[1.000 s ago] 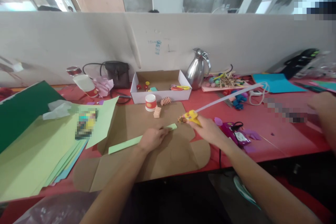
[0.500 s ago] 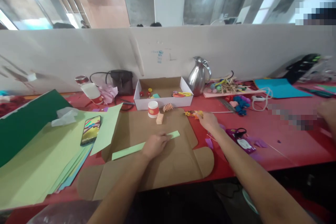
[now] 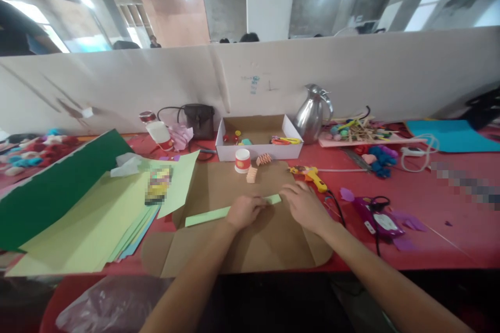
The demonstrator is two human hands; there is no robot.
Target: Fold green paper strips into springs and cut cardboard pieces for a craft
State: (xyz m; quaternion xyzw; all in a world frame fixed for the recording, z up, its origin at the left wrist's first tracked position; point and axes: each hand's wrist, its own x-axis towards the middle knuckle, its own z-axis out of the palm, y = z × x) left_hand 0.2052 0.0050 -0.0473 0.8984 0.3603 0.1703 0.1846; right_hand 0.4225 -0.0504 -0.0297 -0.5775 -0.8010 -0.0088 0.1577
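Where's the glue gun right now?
The glue gun lies on the red table, just beyond the right hand, beside the cardboard's right edge.

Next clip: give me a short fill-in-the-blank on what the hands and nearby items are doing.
1. Both the left hand and right hand rest on a light ____ paper strip.
2. The strip lies on flattened brown ____.
3. The yellow glue gun lies on the ____ table, untouched.

Missing words: green; cardboard; red
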